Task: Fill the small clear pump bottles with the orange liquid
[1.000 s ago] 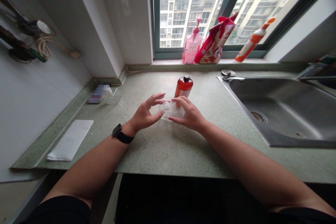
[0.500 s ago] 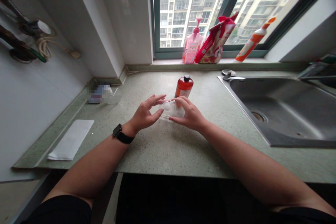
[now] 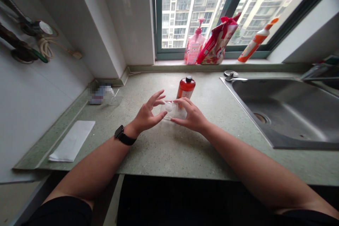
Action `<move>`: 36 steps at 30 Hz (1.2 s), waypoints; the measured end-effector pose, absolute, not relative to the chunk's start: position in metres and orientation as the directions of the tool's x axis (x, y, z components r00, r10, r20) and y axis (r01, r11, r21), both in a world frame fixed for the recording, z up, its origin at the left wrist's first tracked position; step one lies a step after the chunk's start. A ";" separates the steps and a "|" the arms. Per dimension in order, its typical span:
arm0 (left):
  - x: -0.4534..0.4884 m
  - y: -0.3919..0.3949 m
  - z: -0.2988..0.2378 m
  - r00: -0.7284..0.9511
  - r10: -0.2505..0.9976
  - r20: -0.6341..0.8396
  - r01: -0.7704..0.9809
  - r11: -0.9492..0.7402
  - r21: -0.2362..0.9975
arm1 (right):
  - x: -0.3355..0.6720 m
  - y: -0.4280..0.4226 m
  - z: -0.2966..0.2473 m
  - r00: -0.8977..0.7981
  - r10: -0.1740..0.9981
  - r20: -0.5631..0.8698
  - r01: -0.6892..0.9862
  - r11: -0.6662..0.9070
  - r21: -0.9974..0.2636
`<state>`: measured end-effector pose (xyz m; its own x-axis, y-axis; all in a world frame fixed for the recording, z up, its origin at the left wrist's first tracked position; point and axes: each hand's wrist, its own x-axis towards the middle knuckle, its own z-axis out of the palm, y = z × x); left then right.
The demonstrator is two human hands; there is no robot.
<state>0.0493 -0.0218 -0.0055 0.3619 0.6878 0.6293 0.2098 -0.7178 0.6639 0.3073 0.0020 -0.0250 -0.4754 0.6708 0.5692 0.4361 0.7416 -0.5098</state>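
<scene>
Item 1: clear plastic case (image 3: 178, 112) with white round knob (image 3: 168, 106), at 12 o'clock on our surface (image 3: 169, 155). Our right grip (image 3: 192, 114) cups its right end, firmness unclear; our left grip (image 3: 145, 114) stands open just beside it. Item 2: orange bottle (image 3: 186, 87), directly behind.

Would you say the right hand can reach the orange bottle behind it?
Probably yes: the right hand sits just in front of the orange bottle with nothing between them, though its fingers rest on a clear plastic container.
</scene>
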 end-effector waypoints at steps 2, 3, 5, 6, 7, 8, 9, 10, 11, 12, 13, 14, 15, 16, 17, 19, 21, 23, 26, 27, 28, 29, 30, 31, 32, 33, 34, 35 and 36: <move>0.049 -0.020 -0.008 0.343 0.688 0.639 0.210 -0.719 0.662 | 0.308 0.002 -0.025 -0.473 0.670 0.572 0.438 0.742 -0.507; 0.048 -0.019 -0.009 0.329 0.688 0.647 0.212 -0.722 0.659 | 0.308 0.003 -0.025 -0.471 0.669 0.575 0.440 0.743 -0.505; 0.048 -0.018 -0.009 0.309 0.686 0.659 0.215 -0.725 0.654 | 0.308 0.003 -0.025 -0.473 0.666 0.577 0.440 0.746 -0.501; 0.047 -0.018 -0.009 0.308 0.684 0.661 0.215 -0.727 0.652 | 0.308 0.003 -0.025 -0.475 0.665 0.576 0.438 0.746 -0.501; 0.048 -0.018 -0.008 0.317 0.683 0.658 0.214 -0.727 0.652 | 0.308 0.003 -0.026 -0.478 0.665 0.574 0.436 0.747 -0.502; 0.048 -0.018 -0.007 0.333 0.681 0.652 0.210 -0.728 0.653 | 0.308 0.003 -0.026 -0.481 0.664 0.572 0.433 0.748 -0.504; 0.048 -0.019 -0.007 0.351 0.679 0.645 0.206 -0.727 0.655 | 0.307 0.003 -0.026 -0.485 0.662 0.571 0.427 0.749 -0.506; 0.049 -0.019 -0.007 0.367 0.678 0.637 0.201 -0.727 0.657 | 0.307 0.003 -0.026 -0.490 0.660 0.570 0.422 0.751 -0.508; 0.050 -0.020 -0.007 0.375 0.678 0.632 0.198 -0.725 0.660 | 0.307 0.003 -0.027 -0.493 0.659 0.569 0.419 0.752 -0.509; 0.050 -0.020 -0.007 0.372 0.681 0.631 0.197 -0.722 0.663 | 0.307 0.003 -0.027 -0.496 0.657 0.568 0.417 0.754 -0.508; 0.051 -0.020 -0.008 0.362 0.685 0.632 0.203 -0.719 0.664 | 0.307 0.003 -0.027 -0.499 0.656 0.567 0.417 0.755 -0.507; 0.051 -0.020 -0.009 0.346 0.690 0.635 0.216 -0.717 0.662 | 0.307 0.003 -0.027 -0.501 0.655 0.566 0.417 0.756 -0.505; 0.051 -0.020 -0.010 0.330 0.694 0.640 0.237 -0.717 0.656 | 0.307 0.003 -0.027 -0.504 0.652 0.566 0.417 0.758 -0.502; 0.050 -0.020 -0.010 0.316 0.695 0.646 0.264 -0.718 0.644 | 0.307 0.003 -0.027 -0.506 0.649 0.568 0.416 0.761 -0.498; 0.050 -0.020 -0.010 0.307 0.692 0.653 0.291 -0.721 0.628 | 0.306 0.002 -0.027 -0.510 0.645 0.570 0.414 0.764 -0.494; 0.048 -0.020 -0.008 0.307 0.684 0.662 0.333 -0.729 0.598 | 0.306 0.002 -0.027 -0.515 0.640 0.570 0.411 0.768 -0.491; 0.047 -0.021 -0.005 0.317 0.677 0.664 0.345 -0.734 0.584 | 0.306 0.002 -0.027 -0.517 0.641 0.567 0.411 0.767 -0.492; 0.046 -0.021 -0.002 0.329 0.672 0.663 0.339 -0.740 0.581 | 0.306 0.002 -0.027 -0.517 0.642 0.565 0.414 0.766 -0.492; 0.046 -0.021 0.002 0.377 0.649 0.661 0.321 -0.761 0.564 | 0.306 0.002 -0.027 -0.521 0.637 0.569 0.417 0.771 -0.481; 0.046 -0.021 0.003 0.394 0.640 0.660 0.315 -0.768 0.557 | 0.306 0.002 -0.027 -0.522 0.636 0.568 0.417 0.772 -0.480; 0.046 -0.021 0.004 0.404 0.633 0.661 0.309 -0.774 0.552 | 0.306 0.002 -0.027 -0.523 0.638 0.566 0.418 0.770 -0.482; 0.046 -0.022 0.006 0.406 0.629 0.663 0.304 -0.777 0.551 | 0.306 0.002 -0.026 -0.523 0.642 0.561 0.420 0.767 -0.486; 0.046 -0.022 0.008 0.399 0.631 0.666 0.302 -0.776 0.555 | 0.306 0.002 -0.026 -0.525 0.647 0.553 0.423 0.762 -0.491; 0.046 -0.023 0.009 0.384 0.639 0.667 0.302 -0.769 0.563 | 0.306 0.002 -0.026 -0.526 0.654 0.544 0.427 0.756 -0.496; 0.046 -0.023 0.011 0.364 0.653 0.665 0.306 -0.758 0.577 | 0.307 0.001 -0.025 -0.527 0.659 0.536 0.432 0.751 -0.500; 0.046 -0.024 0.013 0.340 0.672 0.658 0.310 -0.741 0.596 | 0.307 0.001 -0.025 -0.528 0.663 0.530 0.436 0.747 -0.501; 0.045 -0.025 0.014 0.314 0.693 0.649 0.309 -0.721 0.621 | 0.307 0.001 -0.025 -0.530 0.666 0.525 0.439 0.746 -0.501; 0.045 -0.025 0.014 0.285 0.714 0.639 0.298 -0.700 0.649 | 0.307 0.002 -0.025 -0.532 0.667 0.522 0.441 0.744 -0.502; 0.045 -0.025 0.014 0.258 0.733 0.630 0.276 -0.681 0.679 | 0.308 0.002 -0.025 -0.532 0.668 0.520 0.442 0.743 -0.503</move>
